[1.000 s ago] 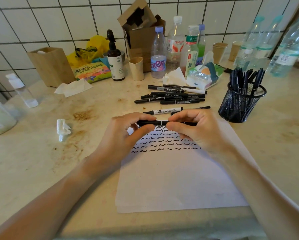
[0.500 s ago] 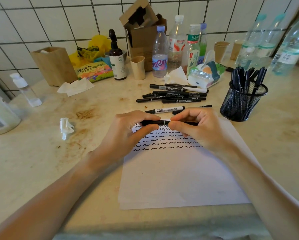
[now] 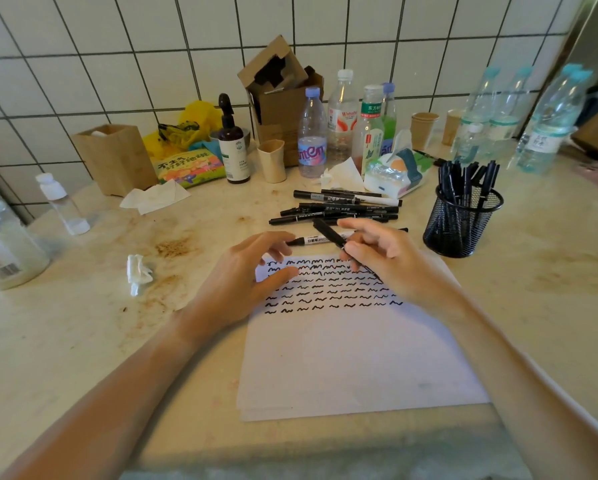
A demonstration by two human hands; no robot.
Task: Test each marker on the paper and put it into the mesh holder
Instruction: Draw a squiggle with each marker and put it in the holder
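The marker (image 3: 339, 241) is pinched in the right hand (image 3: 387, 258), slanting over the top rows of black squiggles on the paper (image 3: 353, 358), which lies flat on the surface (image 3: 82, 341). Whether its tip touches the sheet cannot be told. The left hand (image 3: 242, 285) rests at the paper's upper left corner, fingers loosely spread and holding nothing. Just beyond the hands lies a pile of markers (image 3: 339, 209). To the right stands the mesh holder (image 3: 462, 221), with several markers upright in it.
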